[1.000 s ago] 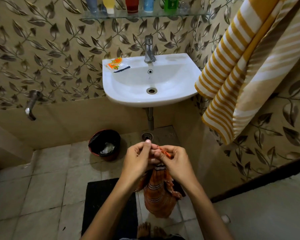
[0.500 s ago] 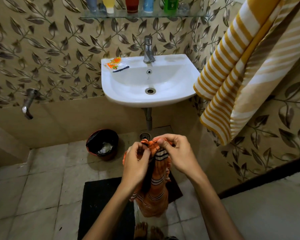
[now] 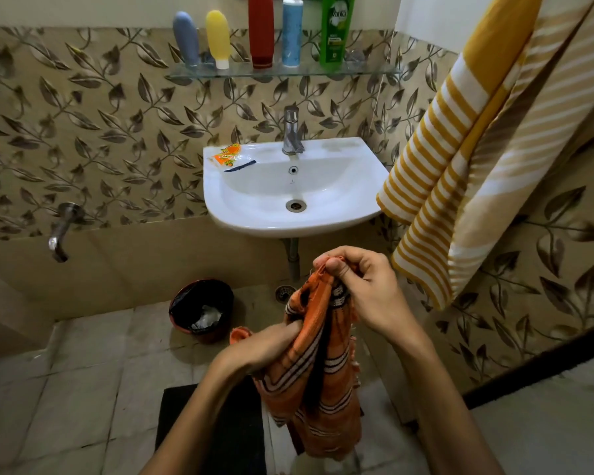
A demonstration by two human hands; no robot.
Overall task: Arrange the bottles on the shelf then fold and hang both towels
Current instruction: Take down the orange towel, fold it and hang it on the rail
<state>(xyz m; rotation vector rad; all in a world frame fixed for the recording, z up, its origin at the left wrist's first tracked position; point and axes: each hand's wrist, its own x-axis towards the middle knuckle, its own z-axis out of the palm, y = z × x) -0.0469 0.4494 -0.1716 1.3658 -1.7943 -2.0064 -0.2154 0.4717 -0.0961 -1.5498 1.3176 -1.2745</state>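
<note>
Hands have parted: the right hand [image 3: 364, 286] now pinches the orange towel [image 3: 318, 378] top while the left hand [image 3: 271, 341] has slid down gripping its side, so folding looks under way.

Orange black-striped towel [image 3: 318, 382], yellow-white striped towel [image 3: 467, 142], white sink [image 3: 254, 214], leaf-patterned wall [image 3: 100, 132]

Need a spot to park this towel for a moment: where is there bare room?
Bare: the sink rim right of the tap, and the glass shelf end right of the green bottle. Crowded: the rim's left corner holds an orange packet, and bottles fill the shelf's middle. Both hands, left and right, grip the orange towel.
</note>
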